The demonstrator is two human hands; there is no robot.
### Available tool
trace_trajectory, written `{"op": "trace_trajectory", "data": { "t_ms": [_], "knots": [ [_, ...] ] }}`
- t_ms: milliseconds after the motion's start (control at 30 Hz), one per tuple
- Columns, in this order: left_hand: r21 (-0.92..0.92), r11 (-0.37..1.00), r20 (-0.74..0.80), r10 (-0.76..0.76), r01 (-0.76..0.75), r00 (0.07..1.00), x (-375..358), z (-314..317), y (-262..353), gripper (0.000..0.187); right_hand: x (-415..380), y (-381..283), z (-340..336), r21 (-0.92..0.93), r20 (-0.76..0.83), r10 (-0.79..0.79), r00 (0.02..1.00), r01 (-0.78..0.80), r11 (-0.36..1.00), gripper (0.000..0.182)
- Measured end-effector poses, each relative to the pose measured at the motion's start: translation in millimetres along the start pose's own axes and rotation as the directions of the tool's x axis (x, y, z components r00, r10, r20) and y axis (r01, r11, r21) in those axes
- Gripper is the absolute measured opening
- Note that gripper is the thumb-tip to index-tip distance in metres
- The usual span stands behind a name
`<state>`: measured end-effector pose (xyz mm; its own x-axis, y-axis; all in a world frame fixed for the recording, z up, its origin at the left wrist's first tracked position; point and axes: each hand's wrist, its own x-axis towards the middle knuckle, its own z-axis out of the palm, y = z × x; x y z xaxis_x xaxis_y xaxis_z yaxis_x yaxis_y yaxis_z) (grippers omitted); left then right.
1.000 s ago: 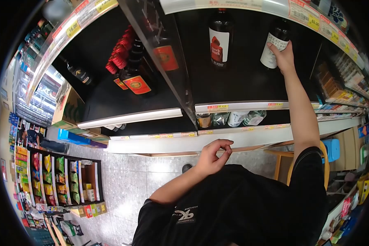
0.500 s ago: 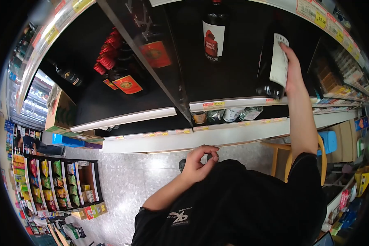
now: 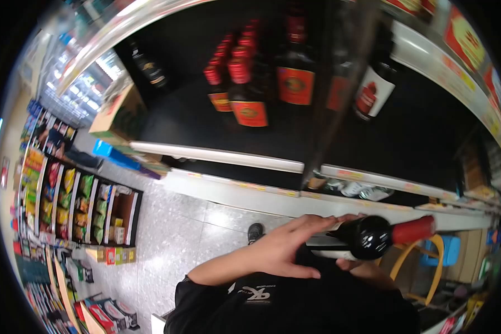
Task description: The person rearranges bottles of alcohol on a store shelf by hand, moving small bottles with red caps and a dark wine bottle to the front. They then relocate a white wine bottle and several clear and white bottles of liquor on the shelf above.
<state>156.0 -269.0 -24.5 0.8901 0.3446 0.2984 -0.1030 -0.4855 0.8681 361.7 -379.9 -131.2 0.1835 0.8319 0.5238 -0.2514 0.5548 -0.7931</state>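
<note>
A dark wine bottle with a red neck (image 3: 367, 236) lies tilted in front of my chest, its red top pointing right. My right hand (image 3: 353, 266) holds it from below, largely hidden behind the glass. My left hand (image 3: 295, 245) reaches across to the bottle's lower end, fingers stretched along its upper side and thumb apart below. On the black shelf above stand a bottle with a white label (image 3: 375, 92) and several red-capped bottles with orange labels (image 3: 249, 111).
A low snack rack (image 3: 78, 200) stands at the left, with a person (image 3: 67, 147) beyond it. A yellow chair (image 3: 437, 267) and a blue stool (image 3: 444, 250) are at the right. The white shelf edge (image 3: 234, 195) runs across the middle.
The bottle in my right hand has come down from the shelf to my chest and turned. My left hand has moved right to it and opened its fingers. The view has swung left.
</note>
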Motion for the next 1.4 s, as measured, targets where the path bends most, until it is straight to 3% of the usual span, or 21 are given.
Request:
{"op": "trace_trajectory", "data": {
  "t_ms": [33, 67, 100, 133, 200, 233, 300, 367, 433, 467, 500, 600, 700, 767, 900, 1033, 1067, 1167, 1233, 1300, 1400],
  "knots": [
    [-0.001, 1.000, -0.053, 0.003, -0.003, 0.999, -7.2, 0.0, -0.2, 0.107, 0.9, 1.6, 14.2, 0.006, 0.034, 0.083, 0.996, -0.084, 0.996, 0.098],
    [0.006, 1.000, -0.100, 0.014, -0.014, 0.995, -13.5, -1.2, -2.4, 0.110, 11.7, 0.0, 18.0, -0.213, 0.163, 0.142, 0.976, -0.106, 0.971, 0.093],
    [0.014, 0.999, -0.141, 0.032, -0.030, 0.990, -21.8, -5.0, -5.8, 0.112, 11.6, 3.2, 29.1, -0.284, 0.189, 0.237, 0.953, -0.178, 0.942, 0.090],
    [0.025, 0.999, -0.143, 0.037, -0.034, 0.989, -35.1, -10.0, -10.9, 0.112, 22.3, 9.5, 43.7, -0.372, 0.204, 0.203, 0.958, -0.116, 0.921, 0.090],
    [-0.174, 0.982, -0.332, -0.132, 0.077, 0.934, -60.2, -20.0, -20.4, 0.122, 58.2, 16.6, 85.3, -0.446, 0.244, 0.108, 0.964, 0.012, 0.895, 0.089],
    [-0.163, 0.984, -0.333, -0.117, 0.065, 0.935, -69.0, -29.8, -19.2, 0.122, 66.0, 24.9, 101.1, -0.423, 0.213, 0.166, 0.963, -0.062, 0.904, 0.089],
    [-0.145, 0.985, -0.520, -0.157, 0.094, 0.839, -89.5, -47.7, -16.0, 0.127, 95.6, 29.3, 138.5, -0.447, 0.271, 0.196, 0.942, -0.057, 0.893, 0.090],
    [-0.231, 0.972, -0.646, -0.127, -0.034, 0.753, -103.4, -66.6, -21.6, 0.122, 118.2, 36.3, 171.2, -0.514, 0.354, 0.131, 0.926, 0.075, 0.855, 0.092],
    [-0.153, 0.980, -0.695, -0.015, -0.128, 0.719, -119.0, -95.6, -26.7, 0.117, 129.2, 65.4, 200.6, -0.495, 0.396, -0.003, 0.918, 0.217, 0.841, 0.094],
    [-0.030, 0.969, -0.680, 0.161, -0.246, 0.715, -120.8, -114.6, -26.4, 0.114, 140.0, 66.7, 213.5, -0.484, 0.446, 0.010, 0.895, 0.231, 0.844, 0.094],
    [0.003, 0.959, -0.683, 0.210, -0.284, 0.700, -126.9, -128.6, -26.6, 0.112, 149.2, 72.1, 225.4, -0.495, 0.437, 0.005, 0.899, 0.236, 0.836, 0.094],
    [0.306, 0.909, -0.585, 0.414, -0.283, 0.697, -139.6, -176.6, -31.1, 0.116, 177.6, 83.2, 254.5, -0.506, 0.525, -0.149, 0.838, 0.448, 0.737, 0.094],
    [0.359, 0.868, -0.557, 0.495, -0.343, 0.668, -144.7, -207.7, -33.6, 0.115, 196.1, 71.4, 272.6, -0.621, 0.516, -0.139, 0.845, 0.481, 0.619, 0.100],
    [0.490, 0.776, -0.515, 0.626, -0.398, 0.586, -138.0, -232.7, -39.1, 0.114, 189.3, 66.3, 270.5, -0.668, 0.467, -0.095, 0.879, 0.421, 0.614, 0.102],
    [0.703, 0.516, -0.373, 0.853, -0.490, 0.365, -119.4, -286.3, -55.9, 0.114, 165.6, 66.9, 246.6, -0.630, 0.386, -0.285, 0.877, 0.476, 0.613, 0.075],
    [0.828, 0.285, -0.015, 0.873, -0.483, 0.488, -103.7, -339.8, -52.6, 0.100, 137.7, 69.0, 205.3, -0.595, 0.286, -0.458, 0.842, 0.531, 0.604, 0.060],
    [0.817, 0.324, -0.085, 0.885, -0.477, 0.457, -92.3, -338.0, -50.9, 0.075, 130.4, 67.9, 195.5, -0.589, 0.246, -0.492, 0.835, 0.532, 0.609, 0.056],
    [0.750, 0.455, -0.158, 0.828, -0.481, 0.537, -73.7, -352.5, -77.1, 0.089, 108.1, 59.9, 172.7, -0.611, 0.137, -0.555, 0.821, 0.511, 0.605, 0.053],
    [0.782, 0.512, -0.231, 0.769, -0.357, 0.597, -65.6, -361.2, -86.0, 0.089, 91.2, 55.1, 152.0, -0.664, 0.070, -0.575, 0.815, 0.469, 0.582, 0.052],
    [0.646, 0.682, -0.441, 0.700, -0.343, 0.562, -48.8, -360.0, -105.6, 0.085, 81.3, 47.2, 126.3, -0.712, 0.006, -0.598, 0.801, 0.423, 0.560, 0.051],
    [0.658, 0.731, -0.532, 0.621, -0.180, 0.576, -38.4, -367.8, -120.8, 0.087, 69.2, 32.5, 86.5, -0.805, -0.059, -0.690, 0.722, 0.374, 0.461, 0.046]
  ]
}}
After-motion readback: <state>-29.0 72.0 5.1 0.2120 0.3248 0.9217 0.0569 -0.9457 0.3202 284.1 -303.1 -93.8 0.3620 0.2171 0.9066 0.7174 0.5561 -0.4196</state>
